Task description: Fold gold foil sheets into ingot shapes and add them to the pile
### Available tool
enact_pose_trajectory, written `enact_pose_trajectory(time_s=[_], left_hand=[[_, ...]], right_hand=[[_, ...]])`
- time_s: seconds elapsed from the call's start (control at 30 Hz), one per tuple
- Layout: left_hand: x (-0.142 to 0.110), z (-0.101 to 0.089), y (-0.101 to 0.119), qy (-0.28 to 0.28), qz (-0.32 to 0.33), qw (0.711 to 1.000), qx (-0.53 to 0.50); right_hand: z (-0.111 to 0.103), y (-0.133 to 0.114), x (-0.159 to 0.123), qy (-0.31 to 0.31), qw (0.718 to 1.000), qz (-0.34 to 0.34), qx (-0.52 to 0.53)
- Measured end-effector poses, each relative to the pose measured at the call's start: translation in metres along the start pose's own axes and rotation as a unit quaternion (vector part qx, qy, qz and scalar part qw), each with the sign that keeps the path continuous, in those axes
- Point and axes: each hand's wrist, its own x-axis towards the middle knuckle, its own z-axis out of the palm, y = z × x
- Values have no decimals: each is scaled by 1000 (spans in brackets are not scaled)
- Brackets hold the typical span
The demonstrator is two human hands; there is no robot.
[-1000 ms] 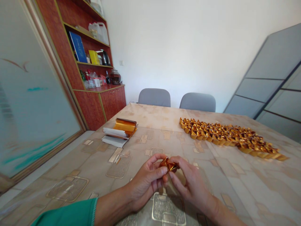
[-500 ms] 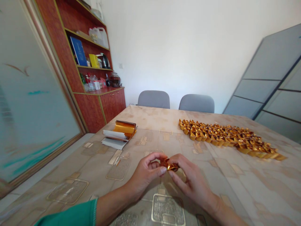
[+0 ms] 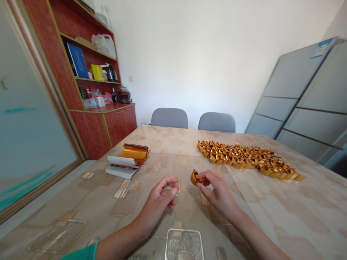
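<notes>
Pinched between the thumb and fingers of my right hand (image 3: 214, 187) is a folded gold foil paper ingot (image 3: 195, 177), held just above the table. My left hand (image 3: 165, 193) is apart from it on the left, fingers loosely curved, with nothing in it. Rows of finished-looking gold paper ingots (image 3: 244, 156) stand packed together on the table to the right. Beyond my left hand lies a stack of gold foil paper sheets (image 3: 134, 153), curled over, with white backs showing.
A patterned cloth covers the table (image 3: 162, 139). Two grey chairs (image 3: 169, 118) stand at its far side. To the left are a red-brown cabinet (image 3: 119, 121) with shelved goods and a frosted sliding door (image 3: 29, 119). Grey panels (image 3: 287, 79) lean at the right.
My left hand has let go of the foil ingot and drawn left. My right hand carries the ingot slightly up and away from it. The view has turned slightly right.
</notes>
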Motion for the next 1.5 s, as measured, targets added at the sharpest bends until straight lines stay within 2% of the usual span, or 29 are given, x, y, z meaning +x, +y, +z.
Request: enact_pose_trajectory(time_s=[0.07, 0.17, 0.3, 0.43, 0.53, 0.67, 0.93, 1.1, 1.13, 1.2, 1.27, 1.33, 1.37, 1.5], left_hand=[[0, -1, -1, 1, 2, 1000, 11], [-1, -2, -1, 1, -7, 1000, 15], [-2, 0, 1, 1, -20, 1000, 22], [0, 3, 0, -12, -30, 999, 30], [1, 3, -3, -13, -34, 998, 41], [2, 2, -3, -8, -35, 998, 49], [1, 1, -3, -16, -41, 998, 38], [4, -2, 1, -19, -26, 996, 80], [6, -4, 5, -19, -3, 994, 109], [12, -12, 14, -11, 84, 979, 187], [22, -26, 24, -6, 176, 940, 291], [34, -47, 34, 21, 226, 882, 412], [40, -60, 38, 43, 225, 846, 481], [57, -114, 53, 157, 184, 797, 553]], right_hand=[[-17, 24, 1, 10, 997, 26, -73], [-52, 68, -8, 8, 977, 86, -195], [-104, 126, -39, 40, 930, 192, -309], [-141, 164, -63, 55, 880, 257, -396], [-152, 177, -67, 58, 853, 255, -452], [-154, 184, -62, 58, 825, 241, -508], [-151, 194, -50, 65, 800, 239, -546], [-146, 195, -52, 115, 803, 227, -540], [-145, 195, -52, 127, 806, 223, -533], [-141, 193, -49, 147, 816, 210, -518], [-132, 188, -42, 184, 833, 172, -493], [-118, 176, -32, 190, 864, 132, -447], [-108, 166, -27, 177, 886, 112, -414], [-59, 111, -8, 144, 958, 48, -244]])
